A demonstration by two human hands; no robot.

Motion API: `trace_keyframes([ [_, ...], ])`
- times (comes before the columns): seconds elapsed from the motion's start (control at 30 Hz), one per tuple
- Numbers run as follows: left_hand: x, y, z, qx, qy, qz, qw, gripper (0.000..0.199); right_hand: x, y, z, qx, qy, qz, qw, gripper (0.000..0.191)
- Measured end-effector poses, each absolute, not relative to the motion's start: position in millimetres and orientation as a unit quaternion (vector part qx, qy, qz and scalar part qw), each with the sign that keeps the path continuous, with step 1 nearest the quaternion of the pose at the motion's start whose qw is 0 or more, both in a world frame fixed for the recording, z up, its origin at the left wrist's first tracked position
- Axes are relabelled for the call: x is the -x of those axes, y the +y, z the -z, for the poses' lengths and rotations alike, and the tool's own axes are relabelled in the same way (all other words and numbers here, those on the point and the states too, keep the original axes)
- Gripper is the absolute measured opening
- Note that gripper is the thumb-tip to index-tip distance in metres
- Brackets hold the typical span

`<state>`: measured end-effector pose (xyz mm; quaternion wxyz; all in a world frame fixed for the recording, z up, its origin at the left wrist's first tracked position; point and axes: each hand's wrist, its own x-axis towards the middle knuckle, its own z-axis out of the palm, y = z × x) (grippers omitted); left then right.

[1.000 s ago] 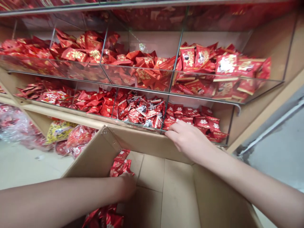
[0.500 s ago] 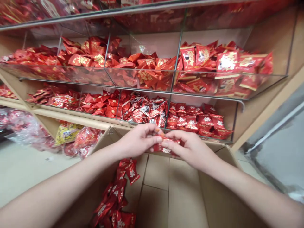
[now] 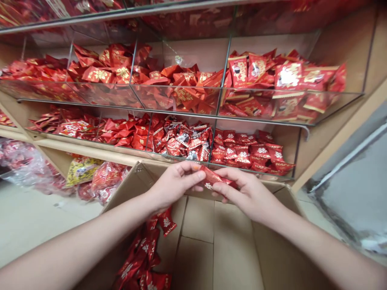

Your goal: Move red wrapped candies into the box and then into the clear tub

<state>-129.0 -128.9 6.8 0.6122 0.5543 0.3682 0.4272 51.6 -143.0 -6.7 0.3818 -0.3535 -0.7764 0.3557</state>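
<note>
Got my left hand [image 3: 173,181] and right hand [image 3: 249,193] both pinching at least one red packet [image 3: 216,177], one cardboard box [image 3: 234,237] at 6 o'clock

1. Wooden shelving [image 3: 338,52] spans ten to two o'clock, fronted by clear panels [image 3: 335,104].
2. Pale, smooth floor [image 3: 45,227] lies at eight o'clock.
3. Grey wall [image 3: 356,181], dark-stained along its base, stands between three and four o'clock.

The head-worn camera looks forward and down at close range, over the person's fingers [image 3: 195,179] toward the shelves [image 3: 347,42].
</note>
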Motion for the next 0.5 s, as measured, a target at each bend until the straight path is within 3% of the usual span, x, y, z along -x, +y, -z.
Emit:
trace_keyframes([
  [0.1,137,-132,-12,-0.51,0.342,-0.335,0.714,0.036,-52,-144,8,0.27,-0.862,-0.149,0.402,0.02],
  [0.2,141,-136,-16,-0.509,0.327,-0.267,0.75,0.03,-53,-150,7,0.224,-0.889,-0.074,0.391,0.023],
  [0.37,131,-138,-13,-0.513,0.369,-0.382,0.674,0.038,-54,-151,8,0.339,-0.796,-0.202,0.46,0.041],
  [0.5,120,-139,-7,-0.575,0.353,-0.412,0.612,0.043,-54,-141,9,0.368,-0.669,-0.436,0.476,0.031],
])
